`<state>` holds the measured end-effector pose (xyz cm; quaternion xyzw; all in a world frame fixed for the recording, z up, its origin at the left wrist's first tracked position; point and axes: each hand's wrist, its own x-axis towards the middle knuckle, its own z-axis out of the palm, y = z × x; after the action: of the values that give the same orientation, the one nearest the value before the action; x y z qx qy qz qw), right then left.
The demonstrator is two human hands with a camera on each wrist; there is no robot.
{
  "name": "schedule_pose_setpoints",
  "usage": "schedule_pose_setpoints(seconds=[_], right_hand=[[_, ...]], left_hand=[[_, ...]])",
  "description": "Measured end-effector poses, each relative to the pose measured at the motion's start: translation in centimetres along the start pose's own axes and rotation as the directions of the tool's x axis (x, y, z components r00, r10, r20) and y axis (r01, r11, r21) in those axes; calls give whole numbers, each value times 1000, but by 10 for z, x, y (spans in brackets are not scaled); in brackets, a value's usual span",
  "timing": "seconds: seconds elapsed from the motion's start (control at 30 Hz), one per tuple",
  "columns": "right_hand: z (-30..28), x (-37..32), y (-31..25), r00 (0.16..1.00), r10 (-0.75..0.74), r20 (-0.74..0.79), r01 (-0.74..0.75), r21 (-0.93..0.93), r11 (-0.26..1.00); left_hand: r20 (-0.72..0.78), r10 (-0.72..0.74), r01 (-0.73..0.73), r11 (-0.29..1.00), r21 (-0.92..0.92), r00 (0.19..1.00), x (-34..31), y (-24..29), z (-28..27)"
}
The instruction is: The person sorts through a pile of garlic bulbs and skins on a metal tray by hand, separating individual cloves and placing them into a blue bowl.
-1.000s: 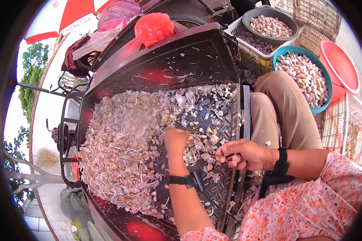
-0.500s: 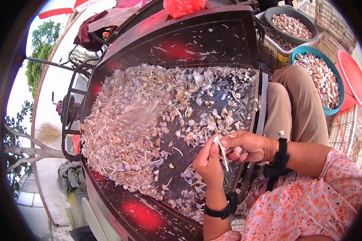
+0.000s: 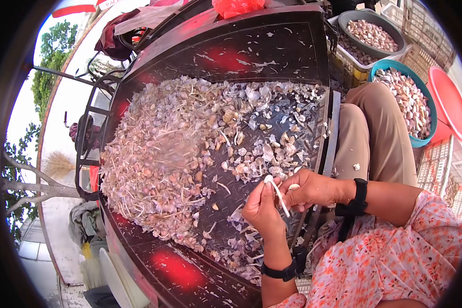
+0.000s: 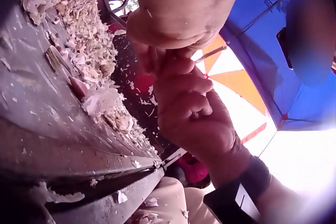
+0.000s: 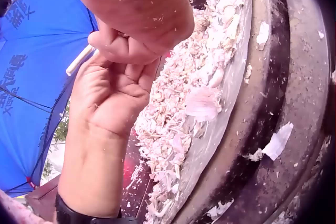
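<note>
My left hand (image 3: 264,208) pinches a thin white garlic stalk (image 3: 281,199) between thumb and fingers; the stalk slants down toward the right hand. Right beside it, my right hand (image 3: 315,189) has its fingers curled, with a pale garlic clove (image 3: 293,187) showing at the thumb. Both hands meet over the near edge of a dark cart bed. From the right wrist, the stalk (image 5: 80,60) sticks out past the fingers, and the left hand (image 5: 110,92) is seen from its palm side. The fingertips are largely hidden in both wrist views.
A wide heap of garlic skins and stalks (image 3: 154,159) covers the far part of the cart bed (image 3: 218,203). Right of the knees stand a teal basin (image 3: 431,110) of cloves, a grey basin (image 3: 403,43) of garlic and a red bucket (image 3: 459,102).
The left hand came back from the heap to the right hand, bringing a white stalk. The head view shifted. In the last half second the hands moved little; a pale clove now shows at the right thumb.
</note>
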<state>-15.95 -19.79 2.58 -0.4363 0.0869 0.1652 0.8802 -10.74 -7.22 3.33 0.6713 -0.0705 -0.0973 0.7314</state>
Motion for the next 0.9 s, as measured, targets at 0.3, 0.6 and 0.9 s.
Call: schedule_pose_setpoints(seconds=[0.3,0.6,0.9], right_hand=[[9,-12,-9,956,-272,107,290,-223,931],[5,-19,-13,989,-145,21,147,-120,982],[-17,-7,-3,988,-143,51,99,492,865]], left_hand=[[-48,247,-152,724,673,968,82,-17,-127],[93,169,-92,-14,996,981,184,-43,-182],[253,139,-270,121,955,957,107,-24,-114]])
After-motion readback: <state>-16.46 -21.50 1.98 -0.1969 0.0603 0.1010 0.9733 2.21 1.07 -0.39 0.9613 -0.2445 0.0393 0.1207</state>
